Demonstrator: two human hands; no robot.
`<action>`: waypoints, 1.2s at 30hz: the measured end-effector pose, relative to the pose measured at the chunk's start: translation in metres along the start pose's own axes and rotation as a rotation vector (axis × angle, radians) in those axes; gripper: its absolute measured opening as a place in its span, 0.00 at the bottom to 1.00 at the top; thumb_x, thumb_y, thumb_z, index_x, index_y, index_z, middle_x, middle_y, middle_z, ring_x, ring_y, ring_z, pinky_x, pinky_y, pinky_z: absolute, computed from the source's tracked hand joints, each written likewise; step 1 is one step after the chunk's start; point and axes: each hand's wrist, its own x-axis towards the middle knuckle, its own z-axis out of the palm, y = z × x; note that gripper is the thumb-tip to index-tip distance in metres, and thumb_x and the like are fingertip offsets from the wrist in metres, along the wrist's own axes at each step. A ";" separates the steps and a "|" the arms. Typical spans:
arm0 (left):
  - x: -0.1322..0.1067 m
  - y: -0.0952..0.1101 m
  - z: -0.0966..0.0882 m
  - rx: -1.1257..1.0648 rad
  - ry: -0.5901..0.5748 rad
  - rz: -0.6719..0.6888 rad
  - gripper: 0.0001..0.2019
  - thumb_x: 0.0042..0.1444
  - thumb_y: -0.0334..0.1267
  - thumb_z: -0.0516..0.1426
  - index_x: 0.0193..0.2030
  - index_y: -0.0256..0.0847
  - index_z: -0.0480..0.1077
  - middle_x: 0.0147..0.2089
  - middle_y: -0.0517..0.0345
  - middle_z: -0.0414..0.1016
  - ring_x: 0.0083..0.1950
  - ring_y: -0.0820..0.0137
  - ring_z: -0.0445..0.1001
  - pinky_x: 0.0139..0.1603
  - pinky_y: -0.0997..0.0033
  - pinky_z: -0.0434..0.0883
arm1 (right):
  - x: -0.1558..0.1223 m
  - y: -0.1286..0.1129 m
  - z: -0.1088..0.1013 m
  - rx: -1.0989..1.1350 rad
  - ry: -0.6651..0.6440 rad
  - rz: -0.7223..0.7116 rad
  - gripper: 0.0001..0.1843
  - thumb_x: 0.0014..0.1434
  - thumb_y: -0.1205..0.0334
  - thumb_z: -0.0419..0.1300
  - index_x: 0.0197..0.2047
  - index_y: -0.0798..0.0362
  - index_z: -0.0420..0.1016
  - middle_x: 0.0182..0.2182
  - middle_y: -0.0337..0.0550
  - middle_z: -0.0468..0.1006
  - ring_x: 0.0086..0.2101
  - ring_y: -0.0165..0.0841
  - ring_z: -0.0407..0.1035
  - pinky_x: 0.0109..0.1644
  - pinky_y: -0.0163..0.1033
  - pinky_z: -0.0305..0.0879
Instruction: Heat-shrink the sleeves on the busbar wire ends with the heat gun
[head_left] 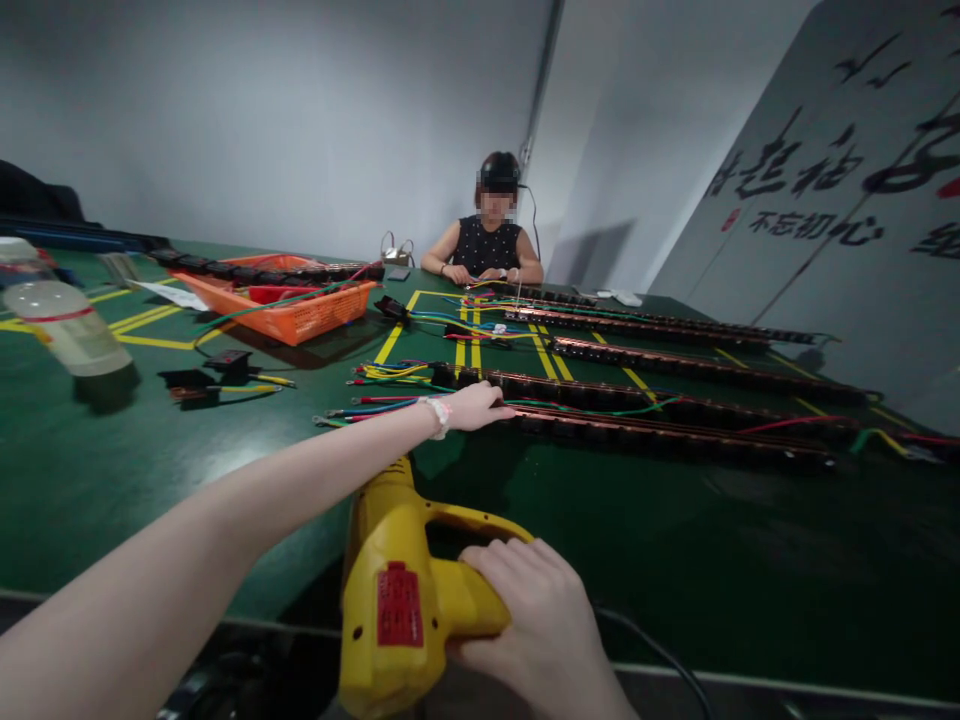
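Observation:
My right hand (536, 610) is wrapped round the handle of a yellow heat gun (390, 560) with a red label on its back. The gun stands near the table's front edge, and my left forearm crosses above its front end. My left hand (478, 406), with a light band at the wrist, reaches forward with its fingers closed at the left end of the nearest long black strip with copper bars (637, 432). Coloured wires with ring terminals (337, 415) stick out to the left of that hand. Its fingertips partly hide what they grip.
Several similar strips (697, 368) lie behind on the green table (750, 560). An orange basket (300, 320), black connectors (191, 383) and a plastic bottle (71, 320) are at left. Across the table sits a person (487, 245). A black cord (660, 655) trails at lower right.

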 end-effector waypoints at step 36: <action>-0.187 -0.122 -0.040 0.147 0.279 -0.315 0.22 0.57 0.54 0.45 0.30 0.40 0.72 0.27 0.56 0.70 0.29 0.70 0.66 0.29 0.73 0.57 | 0.018 -0.048 0.006 -0.187 -0.080 0.113 0.60 0.39 0.25 0.54 0.65 0.60 0.50 0.49 0.57 0.71 0.47 0.47 0.66 0.50 0.51 0.61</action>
